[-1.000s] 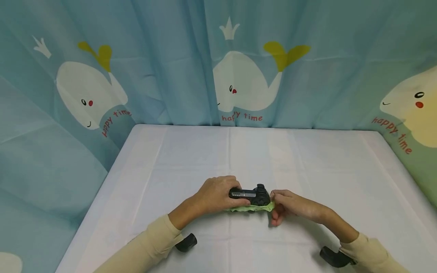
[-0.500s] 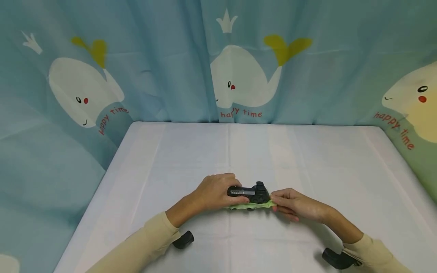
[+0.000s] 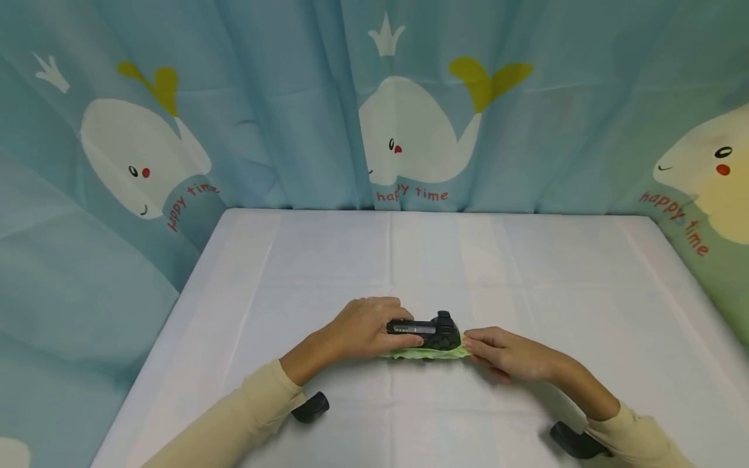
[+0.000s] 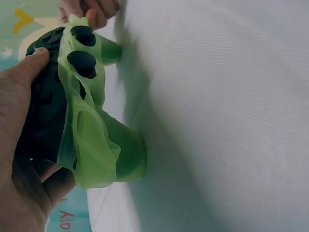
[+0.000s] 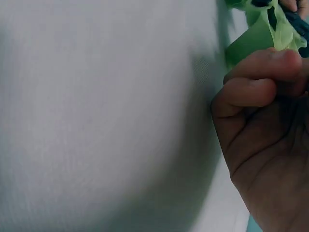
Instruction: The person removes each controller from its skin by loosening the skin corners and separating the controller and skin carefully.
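Observation:
A black game controller (image 3: pixel 443 335) is gripped at its left end by my left hand (image 3: pixel 365 328), thumb on the near side. Around the controller's lower part sits a thin green silicone cover (image 4: pixel 96 166). In the left wrist view, the two thumbsticks (image 4: pixel 81 64) poke through holes in the cover, and its loose front edge stands off the black body. At the right end, my right hand (image 3: pixel 515 354) pinches the cover's edge between thumb and fingers. The right wrist view shows curled fingers beside a bit of the green cover (image 5: pixel 251 43).
A white cloth covers the table (image 3: pixel 328 260). Behind and beside it hangs a blue curtain (image 3: pixel 281 117) printed with whales. Black wrist devices (image 3: pixel 311 408) are strapped under both sleeves.
My right hand has shifted its fingers and now pinches the cover's right edge, its lower fingers drawn back to the right. The left hand keeps its grip on the controller.

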Demonstrator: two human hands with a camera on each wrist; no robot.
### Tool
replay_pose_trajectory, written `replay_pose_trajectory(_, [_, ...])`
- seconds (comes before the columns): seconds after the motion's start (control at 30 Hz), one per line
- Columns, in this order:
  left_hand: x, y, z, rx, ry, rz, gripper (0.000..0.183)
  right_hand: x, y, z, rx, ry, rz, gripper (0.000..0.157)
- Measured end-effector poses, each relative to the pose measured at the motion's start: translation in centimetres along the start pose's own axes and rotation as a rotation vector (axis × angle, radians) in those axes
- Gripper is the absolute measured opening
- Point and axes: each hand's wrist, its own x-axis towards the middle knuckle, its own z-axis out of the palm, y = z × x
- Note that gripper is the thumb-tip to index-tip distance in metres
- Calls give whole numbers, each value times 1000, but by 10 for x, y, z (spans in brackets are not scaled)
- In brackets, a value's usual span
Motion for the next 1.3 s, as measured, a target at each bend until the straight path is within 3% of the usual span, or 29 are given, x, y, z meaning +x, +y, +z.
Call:
replay_pose_trajectory(0.13, [0,2,4,-33,-18,-1,31,-2,6,1,-60,-12,13,38])
replay_pose_trajectory(0.37, [-2,4,4,-25,-16,-6,32,1,-6,-4,-316,19,22,34])
replay_pose_trajectory(0.53, [4,-1,0,-61,-28,-32,34,6,-10,-13,-354,2,52,32])
replay_pose_trajectory(0.6, [7,-3,-1,-91,-40,-76,37,5,-7,-13,-446,67,33,30])
replay_pose_trajectory(0.73, [14,-7,-4,-146,-79,-185,44,-8,-4,2,-662,351,-22,24])
replay_pose_trajectory(0.83, [18,-9,-6,-186,-93,-249,43,-14,-11,18,-725,550,-169,12])
replay_pose_trajectory(0.9, [19,-10,-7,-263,-85,-278,39,-10,-19,27,-768,593,-306,7])
replay_pose_trajectory(0.97, [21,-13,-6,-347,-68,-301,36,-1,-26,32,-868,603,-426,20])
replay_pose_trajectory(1.03, [22,-16,-5,-426,-55,-302,32,11,-30,36,-960,593,-484,32])
replay_pose_trajectory(1.2, [22,-21,-1,-441,-12,-266,27,36,-33,37,-1024,636,-478,36])
replay_pose_trajectory(1.3, [19,-21,-2,-371,27,-255,27,49,-36,38,-973,661,-494,23])
